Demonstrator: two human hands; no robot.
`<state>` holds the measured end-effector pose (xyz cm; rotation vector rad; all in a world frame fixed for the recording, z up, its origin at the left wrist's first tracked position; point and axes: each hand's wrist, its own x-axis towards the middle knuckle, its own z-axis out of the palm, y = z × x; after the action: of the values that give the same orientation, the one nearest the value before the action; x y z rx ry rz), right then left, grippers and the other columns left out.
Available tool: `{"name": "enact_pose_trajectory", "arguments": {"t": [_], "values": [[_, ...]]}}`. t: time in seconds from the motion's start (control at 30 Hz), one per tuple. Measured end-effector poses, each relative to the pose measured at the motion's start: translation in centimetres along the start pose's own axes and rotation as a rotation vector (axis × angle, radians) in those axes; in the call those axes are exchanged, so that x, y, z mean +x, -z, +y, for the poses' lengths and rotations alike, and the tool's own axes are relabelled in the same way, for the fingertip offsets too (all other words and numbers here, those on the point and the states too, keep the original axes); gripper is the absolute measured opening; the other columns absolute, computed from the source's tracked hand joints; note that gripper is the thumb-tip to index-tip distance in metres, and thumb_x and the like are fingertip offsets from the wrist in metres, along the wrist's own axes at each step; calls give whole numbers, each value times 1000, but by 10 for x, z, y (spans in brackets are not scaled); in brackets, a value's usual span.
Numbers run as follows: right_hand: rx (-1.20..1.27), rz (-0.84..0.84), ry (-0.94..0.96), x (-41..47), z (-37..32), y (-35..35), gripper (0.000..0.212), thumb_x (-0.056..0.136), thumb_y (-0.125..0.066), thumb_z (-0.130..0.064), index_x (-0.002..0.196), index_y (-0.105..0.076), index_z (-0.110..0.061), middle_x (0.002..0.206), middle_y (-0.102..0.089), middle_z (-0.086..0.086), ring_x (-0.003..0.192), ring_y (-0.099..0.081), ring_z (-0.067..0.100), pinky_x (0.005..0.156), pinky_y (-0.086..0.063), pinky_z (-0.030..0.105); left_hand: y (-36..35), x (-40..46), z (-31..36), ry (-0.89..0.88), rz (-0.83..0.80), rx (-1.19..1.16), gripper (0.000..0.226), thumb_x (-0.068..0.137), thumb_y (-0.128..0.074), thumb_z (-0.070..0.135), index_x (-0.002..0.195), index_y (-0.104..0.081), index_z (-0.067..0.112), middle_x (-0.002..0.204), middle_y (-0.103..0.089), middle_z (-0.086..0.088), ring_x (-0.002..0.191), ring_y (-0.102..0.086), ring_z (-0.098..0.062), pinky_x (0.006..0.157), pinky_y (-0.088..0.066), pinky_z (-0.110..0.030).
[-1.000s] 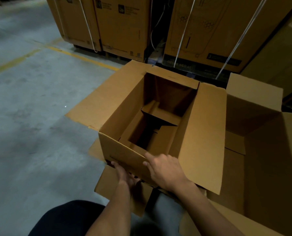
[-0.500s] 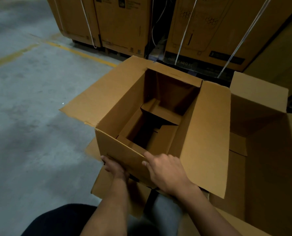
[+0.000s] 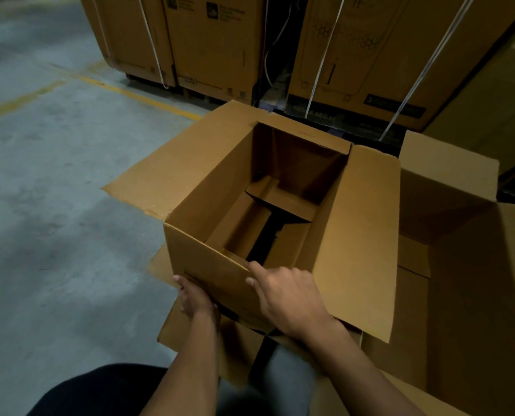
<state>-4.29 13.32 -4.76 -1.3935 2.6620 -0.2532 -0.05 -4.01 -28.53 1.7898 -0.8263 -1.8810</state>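
Observation:
An open brown cardboard box (image 3: 358, 235) stands in front of me with its top flaps spread out and its bottom flaps half folded inside, a dark gap between them. My right hand (image 3: 289, 298) grips the rim of the near wall, index finger along the edge and thumb on the outside. My left hand (image 3: 194, 295) holds the lower part of the same wall from outside. Its fingertips are hidden against the cardboard.
A second open carton (image 3: 466, 280) stands touching on the right. Flat cardboard (image 3: 187, 334) lies under the box. Tall strapped cartons (image 3: 214, 46) line the back. Grey concrete floor (image 3: 55, 205) with yellow lines stretches to the left. My dark-clothed knee (image 3: 100, 391) is at the bottom.
My left hand has come out from under the box and slid left and up along the near wall. The right hand keeps its hold on the rim. The box has shifted slightly.

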Motion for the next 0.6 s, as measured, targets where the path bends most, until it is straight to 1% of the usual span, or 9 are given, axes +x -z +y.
{"name": "enact_pose_trajectory", "arguments": {"t": [0.13, 0.17, 0.2, 0.27, 0.37, 0.4, 0.47, 0.53, 0.6], "values": [[-24, 35, -5, 3, -1, 2, 24, 112, -30, -47, 125, -43, -32, 81, -67, -3, 65, -63, 24, 60, -54, 38, -1, -46, 23, 159, -164, -48, 104, 85, -25, 97, 136, -59, 13, 124, -67, -11, 118, -64, -39, 106, -51, -55], [-25, 47, -11, 5, -2, 3, 23, 112, -31, -47, 124, -43, -32, 81, -67, -2, 66, -63, 26, 61, -54, 39, -2, -50, 22, 201, -234, -82, 105, 84, -24, 97, 135, -58, 12, 126, -68, -12, 117, -64, -38, 104, -53, -55], [-24, 55, -14, 7, -3, 5, 21, 112, -31, -46, 123, -42, -32, 81, -67, -2, 67, -64, 27, 62, -54, 39, -5, -47, 19, 228, -295, -109, 111, 81, -21, 100, 141, -59, 14, 132, -69, -14, 119, -65, -39, 99, -55, -57], [-21, 61, -8, 11, -5, 8, 18, 113, -32, -45, 121, -40, -31, 82, -66, -3, 67, -62, 26, 63, -52, 39, -9, -47, 19, 288, -368, -155, 116, 75, -16, 104, 146, -59, 23, 138, -67, -20, 120, -64, -42, 91, -57, -58], [-28, 60, 5, 15, -6, 9, 19, 113, -33, -45, 120, -41, -30, 78, -63, -4, 63, -58, 23, 60, -48, 36, -4, -63, 25, 355, -413, -150, 105, 84, -11, 98, 138, -59, 22, 117, -69, -18, 107, -63, -41, 84, -54, -56], [-36, 62, 13, 17, -6, 9, 19, 112, -33, -46, 119, -42, -30, 76, -62, -4, 63, -59, 24, 60, -49, 37, -3, -64, 24, 361, -431, -150, 101, 86, -11, 96, 137, -59, 23, 114, -68, -17, 105, -62, -41, 87, -53, -58], [-55, 74, 27, 21, -6, 8, 20, 112, -34, -46, 119, -44, -29, 72, -58, -4, 60, -58, 24, 58, -50, 37, 1, -65, 18, 381, -494, -193, 96, 87, -15, 96, 137, -58, 26, 116, -66, -19, 107, -59, -44, 95, -48, -68], [-61, 81, 33, 23, -6, 8, 20, 112, -35, -45, 118, -44, -28, 70, -56, -4, 57, -55, 22, 55, -46, 35, 4, -65, 10, 393, -546, -256, 95, 87, -21, 96, 140, -56, 26, 122, -64, -20, 113, -57, -46, 102, -42, -77], [-66, 82, 35, 22, -6, 7, 20, 112, -36, -44, 118, -44, -27, 70, -57, -4, 57, -56, 23, 55, -47, 35, 6, -65, 3, 396, -577, -294, 95, 88, -24, 94, 142, -57, 23, 128, -66, -21, 122, -56, -47, 107, -36, -81]]}}
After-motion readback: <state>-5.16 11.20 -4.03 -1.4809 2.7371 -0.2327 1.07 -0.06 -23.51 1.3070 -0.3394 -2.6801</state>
